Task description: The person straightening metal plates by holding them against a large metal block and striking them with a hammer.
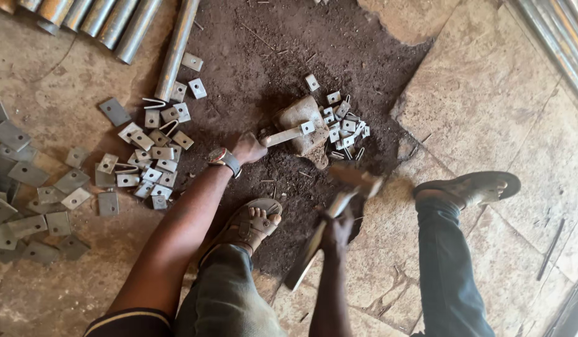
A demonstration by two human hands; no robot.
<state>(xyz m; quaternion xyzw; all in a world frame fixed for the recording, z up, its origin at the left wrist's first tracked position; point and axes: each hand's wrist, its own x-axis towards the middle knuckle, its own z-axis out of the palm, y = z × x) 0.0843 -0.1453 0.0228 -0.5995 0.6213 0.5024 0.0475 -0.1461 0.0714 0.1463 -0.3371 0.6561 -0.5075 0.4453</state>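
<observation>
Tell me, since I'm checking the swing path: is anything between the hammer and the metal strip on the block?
Nothing visible: between the hammer in the right hand and the strip lies only bare soil.

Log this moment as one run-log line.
left hand: holds metal strip on block | right hand: grips hammer, raised, blurred | bent plates beside block | flat plates left

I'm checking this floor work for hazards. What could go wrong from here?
The left hand holds the metal strip on the stone block close to where the raised hammer in the right hand would likely land, so fingers could be struck. The sandalled foot is open-toed near loose metal plates; flying pieces might hit it.
</observation>
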